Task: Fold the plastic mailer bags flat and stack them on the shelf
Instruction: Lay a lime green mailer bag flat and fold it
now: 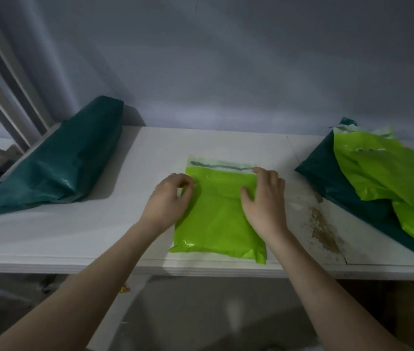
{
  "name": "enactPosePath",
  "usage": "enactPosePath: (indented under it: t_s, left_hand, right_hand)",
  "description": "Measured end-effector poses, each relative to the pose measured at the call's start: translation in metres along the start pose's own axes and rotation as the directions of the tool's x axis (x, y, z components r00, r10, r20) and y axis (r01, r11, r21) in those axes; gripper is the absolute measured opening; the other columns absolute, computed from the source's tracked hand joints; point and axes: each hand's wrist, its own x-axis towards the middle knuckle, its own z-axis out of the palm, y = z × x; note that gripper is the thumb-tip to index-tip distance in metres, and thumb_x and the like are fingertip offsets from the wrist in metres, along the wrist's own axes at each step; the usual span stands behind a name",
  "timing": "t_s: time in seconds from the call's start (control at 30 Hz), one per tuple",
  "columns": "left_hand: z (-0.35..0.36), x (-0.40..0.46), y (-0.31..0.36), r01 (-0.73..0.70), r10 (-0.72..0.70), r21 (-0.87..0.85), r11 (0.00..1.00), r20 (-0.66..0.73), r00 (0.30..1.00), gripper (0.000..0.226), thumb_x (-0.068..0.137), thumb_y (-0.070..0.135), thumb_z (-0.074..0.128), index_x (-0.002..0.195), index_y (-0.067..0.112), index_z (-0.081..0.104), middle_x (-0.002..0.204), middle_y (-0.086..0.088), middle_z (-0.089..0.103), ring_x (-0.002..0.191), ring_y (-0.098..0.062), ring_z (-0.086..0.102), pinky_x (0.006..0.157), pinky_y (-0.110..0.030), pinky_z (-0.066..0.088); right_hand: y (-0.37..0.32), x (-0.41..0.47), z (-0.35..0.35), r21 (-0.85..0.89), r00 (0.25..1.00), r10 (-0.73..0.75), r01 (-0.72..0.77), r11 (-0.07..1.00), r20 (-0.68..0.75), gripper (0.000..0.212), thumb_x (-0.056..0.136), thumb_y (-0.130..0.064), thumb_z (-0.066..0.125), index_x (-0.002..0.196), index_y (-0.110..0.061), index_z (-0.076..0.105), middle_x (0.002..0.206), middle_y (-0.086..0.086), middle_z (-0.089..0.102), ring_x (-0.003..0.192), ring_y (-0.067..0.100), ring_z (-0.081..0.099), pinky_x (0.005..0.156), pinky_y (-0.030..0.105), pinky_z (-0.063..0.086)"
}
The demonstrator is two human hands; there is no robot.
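A lime green mailer bag (217, 219) lies flat on the white shelf (74, 239), its pale adhesive flap at the far end. My left hand (169, 198) pinches the bag's upper left edge with curled fingers. My right hand (264, 198) grips the upper right edge, thumb on top of the plastic. A folded dark green mailer stack (59, 160) lies at the left. At the right lies a loose pile of lime green bags (388, 173) on top of dark green bags (332, 183).
A grey wall rises behind the shelf. White frame bars (5, 97) slant at the far left. A brown stained patch (323, 224) marks the shelf right of the bag. Below the shelf's front edge is a dim floor area.
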Motion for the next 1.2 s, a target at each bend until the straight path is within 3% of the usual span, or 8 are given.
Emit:
enactPosePath:
  t_s: [0.1, 0.17, 0.27, 0.43, 0.63, 0.87, 1.0, 1.2]
  left_hand:
    - [0.012, -0.009, 0.01, -0.178, 0.159, 0.156, 0.972, 0.124, 0.979, 0.046, 0.093, 0.041, 0.039, 0.121, 0.01, 0.059, 0.123, -0.008, 0.061, 0.12, -0.023, 0.05, 0.101, -0.023, 0.031]
    - [0.019, -0.014, 0.015, -0.248, 0.211, 0.212, 0.945, 0.182, 0.96, 0.062, 0.089, 0.049, 0.027, 0.129, 0.01, 0.054, 0.133, -0.007, 0.056, 0.13, -0.022, 0.043, 0.106, -0.022, 0.023]
    - [0.026, -0.017, 0.014, -0.2, 0.139, 0.215, 0.956, 0.266, 0.954, 0.047, 0.099, 0.037, 0.034, 0.14, 0.014, 0.04, 0.148, -0.001, 0.038, 0.14, -0.014, 0.026, 0.109, -0.017, 0.011]
    - [0.03, -0.016, 0.004, -0.117, 0.03, 0.205, 0.972, 0.385, 0.923, 0.05, 0.1, 0.039, 0.027, 0.148, 0.025, 0.023, 0.157, 0.008, 0.016, 0.145, -0.008, 0.008, 0.115, -0.026, 0.004]
    - [0.031, -0.021, 0.004, -0.096, 0.007, 0.235, 0.967, 0.353, 0.936, 0.05, 0.101, 0.037, 0.024, 0.149, 0.027, 0.014, 0.158, 0.005, 0.005, 0.145, -0.01, -0.001, 0.116, -0.029, -0.002]
    - [0.026, -0.015, 0.008, -0.017, -0.089, 0.338, 0.941, 0.297, 0.951, 0.068, 0.086, 0.057, 0.026, 0.146, 0.026, 0.026, 0.158, 0.003, 0.012, 0.144, -0.014, 0.011, 0.115, -0.032, 0.009]
    - [0.017, -0.005, 0.01, -0.023, -0.061, 0.327, 0.945, 0.244, 0.968, 0.079, 0.071, 0.057, 0.022, 0.144, 0.03, 0.029, 0.156, 0.005, 0.017, 0.143, -0.016, 0.014, 0.114, -0.034, 0.011]
    - [0.028, 0.008, 0.003, -0.045, -0.096, 0.353, 0.935, 0.374, 0.922, 0.063, 0.096, 0.054, 0.026, 0.15, 0.026, 0.011, 0.158, 0.004, -0.004, 0.145, -0.009, -0.007, 0.117, -0.036, -0.004]
  right_hand:
    - [-0.013, -0.009, 0.007, -0.029, 0.982, -0.153, 0.158, 0.987, 0.113, 0.053, 0.091, -0.036, 0.035, 0.13, -0.005, 0.05, 0.133, 0.016, 0.05, 0.125, 0.033, 0.044, 0.101, 0.042, 0.04]
    - [-0.017, -0.017, 0.015, -0.111, 0.939, -0.187, 0.227, 0.968, 0.288, 0.07, 0.086, -0.048, 0.014, 0.139, -0.011, 0.041, 0.149, 0.009, 0.037, 0.138, 0.024, 0.032, 0.111, 0.043, 0.029]
    - [-0.011, -0.021, 0.022, -0.164, 0.884, -0.105, 0.199, 0.966, 0.455, 0.053, 0.099, -0.04, 0.021, 0.147, -0.019, 0.025, 0.158, -0.003, 0.015, 0.145, 0.012, 0.011, 0.117, 0.043, 0.011]
    - [-0.011, -0.021, 0.022, -0.153, 0.873, -0.088, 0.182, 0.971, 0.479, 0.05, 0.101, -0.036, 0.025, 0.148, -0.022, 0.022, 0.159, -0.006, 0.01, 0.146, 0.009, 0.004, 0.117, 0.046, 0.004]
    - [-0.007, -0.022, 0.026, -0.066, 0.895, -0.132, 0.176, 0.982, 0.427, 0.05, 0.1, -0.04, 0.028, 0.148, -0.024, 0.025, 0.158, -0.006, 0.014, 0.146, 0.011, 0.007, 0.118, 0.04, 0.005]
    - [-0.002, -0.008, 0.018, 0.291, 0.921, -0.092, -0.024, 0.956, 0.378, 0.065, 0.089, -0.032, 0.059, 0.145, -0.017, 0.031, 0.154, 0.005, 0.027, 0.143, 0.016, 0.02, 0.117, 0.028, 0.014]
    - [0.005, 0.001, 0.01, 0.051, 0.942, -0.101, 0.09, 0.995, 0.319, 0.058, 0.093, -0.036, 0.05, 0.145, -0.016, 0.034, 0.154, 0.007, 0.025, 0.141, 0.022, 0.019, 0.114, 0.029, 0.014]
    - [0.01, 0.01, 0.016, -0.203, 0.863, 0.005, 0.113, 0.973, 0.504, 0.066, 0.097, -0.053, 0.025, 0.151, -0.019, 0.011, 0.159, 0.005, -0.001, 0.146, 0.018, -0.002, 0.117, 0.047, 0.0]
